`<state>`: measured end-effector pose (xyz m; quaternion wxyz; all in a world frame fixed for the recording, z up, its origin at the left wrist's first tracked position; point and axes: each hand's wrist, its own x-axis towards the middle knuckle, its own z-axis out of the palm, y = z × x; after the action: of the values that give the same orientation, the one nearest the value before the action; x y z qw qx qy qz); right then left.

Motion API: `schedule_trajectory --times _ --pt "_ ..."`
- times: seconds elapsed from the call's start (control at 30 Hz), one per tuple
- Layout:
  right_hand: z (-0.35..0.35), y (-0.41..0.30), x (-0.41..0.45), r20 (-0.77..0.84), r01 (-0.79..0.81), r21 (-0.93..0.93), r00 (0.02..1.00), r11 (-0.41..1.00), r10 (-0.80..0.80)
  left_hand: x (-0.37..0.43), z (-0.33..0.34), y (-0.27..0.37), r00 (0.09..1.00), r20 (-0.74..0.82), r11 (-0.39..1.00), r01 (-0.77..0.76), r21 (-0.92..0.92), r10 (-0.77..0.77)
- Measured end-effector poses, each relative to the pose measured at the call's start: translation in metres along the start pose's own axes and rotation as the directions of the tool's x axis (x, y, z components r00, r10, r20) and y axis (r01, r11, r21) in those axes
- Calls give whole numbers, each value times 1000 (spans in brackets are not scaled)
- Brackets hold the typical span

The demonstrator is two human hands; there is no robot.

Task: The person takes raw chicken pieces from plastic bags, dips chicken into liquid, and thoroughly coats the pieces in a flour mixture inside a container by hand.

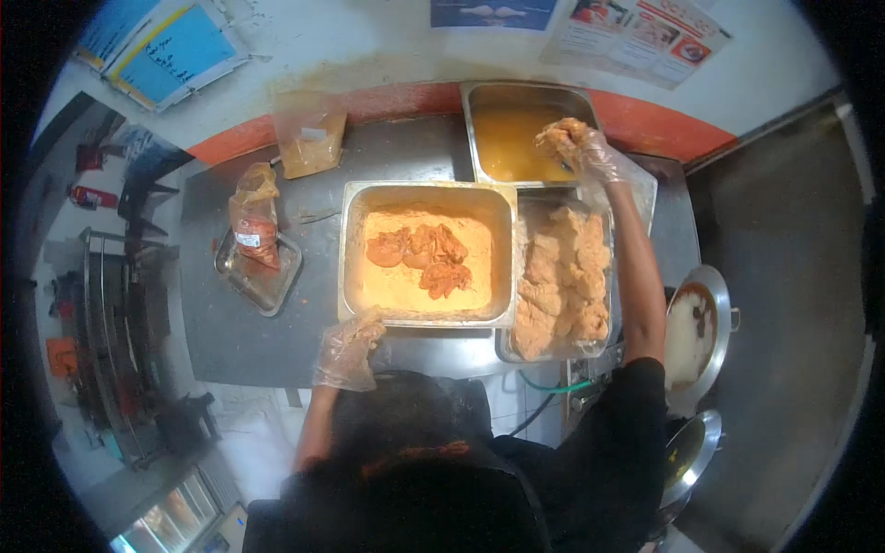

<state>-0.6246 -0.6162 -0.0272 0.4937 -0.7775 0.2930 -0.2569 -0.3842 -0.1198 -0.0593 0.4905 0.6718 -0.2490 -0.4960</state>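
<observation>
In its clear plastic glove, my right hand [598, 157] grips a wet piece of marinated chicken [563, 137] above a steel pan of orange-yellow liquid [511, 135]. My left hand [349, 349], gloved too, is at the front left rim of a deep steel pan [429, 322]; its fingers look coated in flour, and whether they grip the rim is unclear. Inside that pan, several reddish marinated chicken pieces [422, 252] lie on orange seasoned flour [394, 294]. Right beside it, a tray [508, 354] carries several flour-coated chicken pieces [563, 276].
A bag of red contents [256, 235] rests on a small metal tray [266, 297] at left. Near the wall stands a plastic bag of tan powder [311, 148]. Metal pans, one with whitish contents [691, 339], sit at right beyond the steel table [242, 352].
</observation>
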Motion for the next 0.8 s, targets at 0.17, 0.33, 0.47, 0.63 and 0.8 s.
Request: schedule_trajectory --times 0.17,0.33,0.47,0.63,0.8 --pt "28 75 35 124 -18 -497 988 868 91 12 -2 12 991 -135 1000 -5 21 8" --pt "45 99 54 212 132 -742 976 657 42 19 -18 -11 983 -182 1000 -2 -1 2" --pt "40 49 62 102 -112 -698 962 707 253 19 -31 -31 948 -144 936 -241 256 283" --pt "-3 1 65 -1 -108 -45 994 993 109 14 -27 -9 962 -110 942 -216 259 251" --pt "-10 -91 58 -80 -136 -124 989 983 126 13 -20 -7 975 -103 979 -194 59 199"
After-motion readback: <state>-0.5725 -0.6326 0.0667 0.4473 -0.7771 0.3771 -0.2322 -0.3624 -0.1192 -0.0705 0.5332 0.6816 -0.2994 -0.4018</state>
